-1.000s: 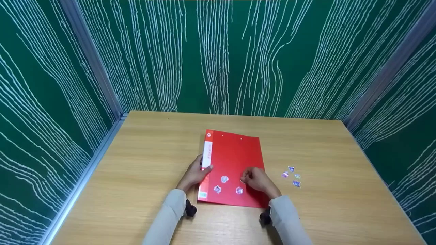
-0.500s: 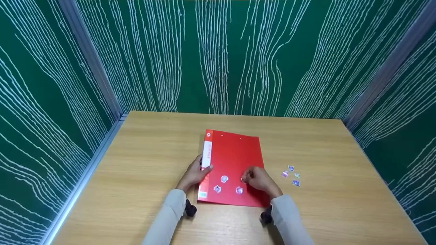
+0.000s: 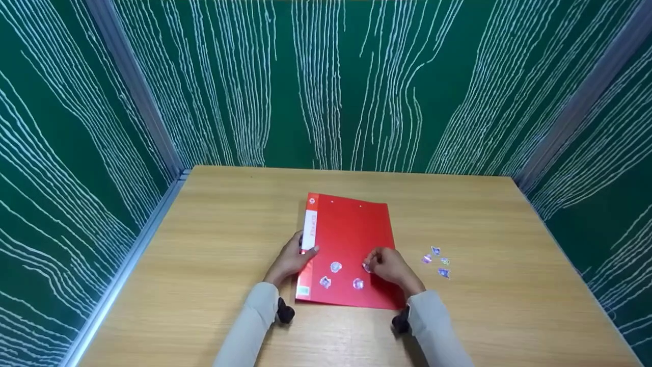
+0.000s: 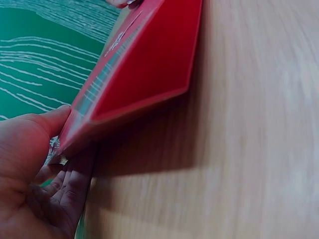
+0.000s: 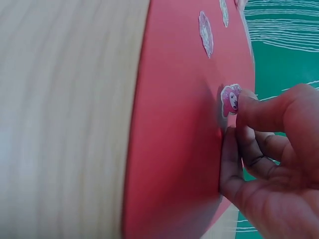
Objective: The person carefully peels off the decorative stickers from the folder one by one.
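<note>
A red file folder (image 3: 351, 229) lies on the wooden table, its spine with a white label toward the left. My left hand (image 3: 291, 259) grips the spine edge, thumb on top of the cover and fingers underneath, as the left wrist view shows too. Between thumb and fingers my right hand (image 3: 388, 266) pinches a small pink sticker (image 5: 230, 99) with a white border, close over the cover's lower right part. Three stickers lie on the cover: a round one (image 3: 336, 266), one at lower left (image 3: 325, 282) and one nearer the right hand (image 3: 358, 283).
Several loose stickers (image 3: 443, 273) lie on the table (image 3: 489, 306) right of the folder. Green walls (image 3: 285, 102) with white wavy lines and grey corner posts (image 3: 137, 86) enclose the table at the back and sides.
My right hand has shifted slightly right and away from me, and the pinched sticker now shows more at the fingertips. The left hand keeps its hold on the folder.
</note>
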